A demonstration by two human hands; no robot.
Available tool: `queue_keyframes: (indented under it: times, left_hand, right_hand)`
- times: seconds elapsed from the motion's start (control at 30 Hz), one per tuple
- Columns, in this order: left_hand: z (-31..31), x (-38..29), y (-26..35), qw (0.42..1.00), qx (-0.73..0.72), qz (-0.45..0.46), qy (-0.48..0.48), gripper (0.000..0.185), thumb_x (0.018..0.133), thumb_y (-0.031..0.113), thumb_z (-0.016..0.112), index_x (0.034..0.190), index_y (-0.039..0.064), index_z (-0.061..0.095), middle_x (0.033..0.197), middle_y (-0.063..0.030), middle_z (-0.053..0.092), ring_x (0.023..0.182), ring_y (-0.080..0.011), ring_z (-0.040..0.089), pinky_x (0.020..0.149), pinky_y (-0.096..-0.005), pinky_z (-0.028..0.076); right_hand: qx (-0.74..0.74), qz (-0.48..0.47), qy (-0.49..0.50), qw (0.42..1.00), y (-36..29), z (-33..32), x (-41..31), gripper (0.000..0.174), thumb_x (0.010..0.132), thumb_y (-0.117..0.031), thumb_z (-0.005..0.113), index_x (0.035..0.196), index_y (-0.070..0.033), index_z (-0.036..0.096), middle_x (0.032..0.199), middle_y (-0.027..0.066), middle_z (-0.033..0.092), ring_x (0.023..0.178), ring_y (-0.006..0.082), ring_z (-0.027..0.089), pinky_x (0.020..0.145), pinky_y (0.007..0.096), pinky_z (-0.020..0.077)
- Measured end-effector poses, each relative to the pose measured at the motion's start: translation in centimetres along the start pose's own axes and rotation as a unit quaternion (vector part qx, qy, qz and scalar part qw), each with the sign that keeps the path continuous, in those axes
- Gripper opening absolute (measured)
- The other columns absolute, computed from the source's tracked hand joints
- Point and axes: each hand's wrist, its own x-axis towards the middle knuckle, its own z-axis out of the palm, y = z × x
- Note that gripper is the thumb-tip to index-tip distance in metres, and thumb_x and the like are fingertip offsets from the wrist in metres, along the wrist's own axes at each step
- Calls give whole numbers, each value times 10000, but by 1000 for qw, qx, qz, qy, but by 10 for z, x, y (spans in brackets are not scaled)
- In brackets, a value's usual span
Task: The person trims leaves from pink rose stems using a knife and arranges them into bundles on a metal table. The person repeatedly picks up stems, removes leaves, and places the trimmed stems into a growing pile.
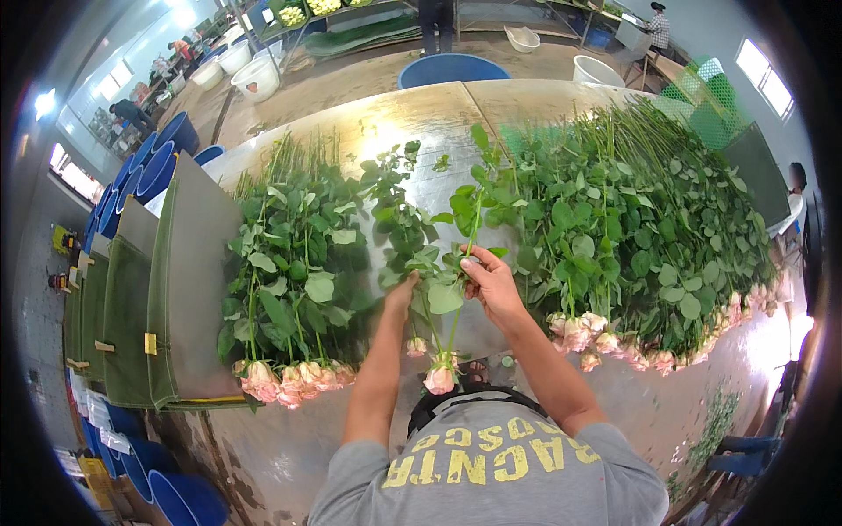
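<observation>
My right hand [488,281] pinches the green stem of a pale pink rose [439,379], between thumb and fingers. Its bloom hangs towards me, over the table's near edge, and its leafy stem points away. Among the leaves to the left is my left hand [400,294], thumb up; foliage hides its fingers, so I cannot tell what they grip. Close by, a smaller rose bloom [416,346] shows under the leaves. Another leafy stem [393,204] lies on the shiny metal table [427,181] beyond my left hand.
Pink roses lie in a bunch [309,263] on the left and a larger pile [631,230] on the right, blooms towards me. Upright green-cloth panels [191,289] border the left side. Green netting [714,105] stands far right. Beyond the table sits a blue tub [454,69].
</observation>
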Motion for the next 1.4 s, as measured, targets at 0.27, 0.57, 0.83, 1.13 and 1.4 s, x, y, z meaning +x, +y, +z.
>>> queue_keyframes:
  times: [0.27,0.57,0.83,1.13,1.4]
  left_hand:
    - [-5,11,-16,974,-160,-97,-126,287,853,265,634,1043,50,615,802,-86,632,618,-210,606,512,-333,495]
    - [-24,9,8,999,-37,-37,9,342,871,270,606,1081,0,603,947,-79,643,803,-214,610,729,-345,487]
    - [-35,-10,26,979,157,76,110,467,812,214,650,1194,-2,490,1020,-100,603,848,-234,583,746,-365,463]
    - [19,-98,50,741,523,385,172,518,814,273,616,1242,27,460,1047,-190,597,984,-361,552,846,-442,438]
    - [38,-75,35,814,546,147,136,447,791,258,606,1149,20,484,905,-242,629,868,-399,609,769,-477,475]
  right_hand:
    - [83,10,-41,996,-3,31,-26,329,853,-101,626,1171,-62,550,802,24,596,514,72,513,440,210,438]
    - [-149,-11,-35,988,13,-1,21,403,827,-144,642,1191,4,554,734,28,566,522,79,484,446,230,397]
    - [-423,-87,-4,902,75,-67,76,434,771,-255,639,1111,13,600,930,189,659,813,272,641,721,340,492]
    - [-510,-161,-3,845,103,-58,84,340,776,-279,607,1033,-56,634,913,185,646,842,361,615,739,418,485]
    - [-499,-116,22,859,126,-59,83,367,755,-280,617,1044,-57,638,890,191,649,832,329,633,737,392,485]
